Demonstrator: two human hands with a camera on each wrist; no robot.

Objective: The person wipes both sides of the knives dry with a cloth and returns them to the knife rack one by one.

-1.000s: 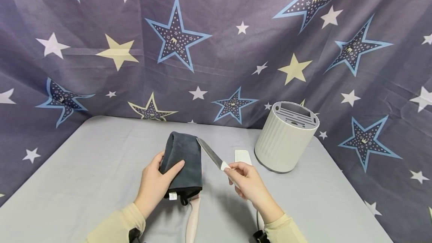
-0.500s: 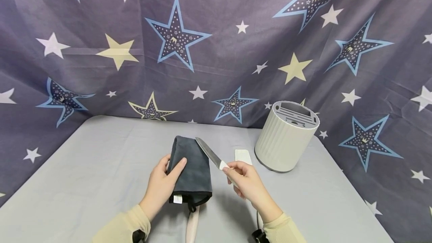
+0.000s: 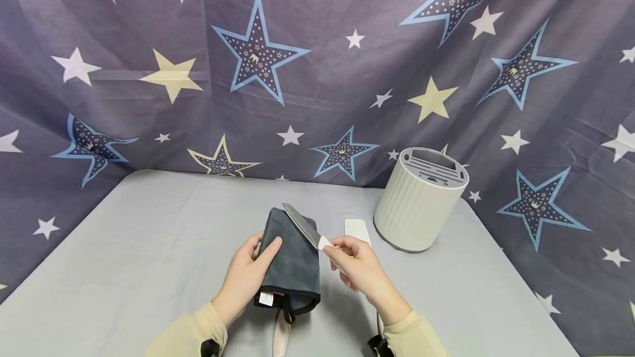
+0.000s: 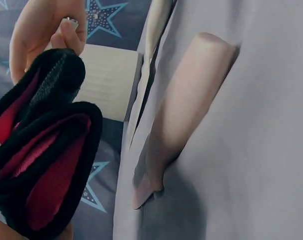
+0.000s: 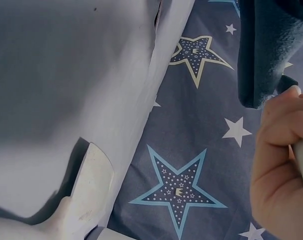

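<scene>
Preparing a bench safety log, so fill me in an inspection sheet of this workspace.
Surface: grey cover, slightly creased.
Job's things: knife, blade overlapping the dark cloth in the head view; contact unclear.
Clutter: slotted block standing; white item beside it, partly hidden; pink tool lying on the cover.
Grippers: left hand holds the cloth; right hand grips the knife's handle.
Cables: nothing clearly seen.
Surroundings: star-printed fabric behind and at both sides.
</scene>
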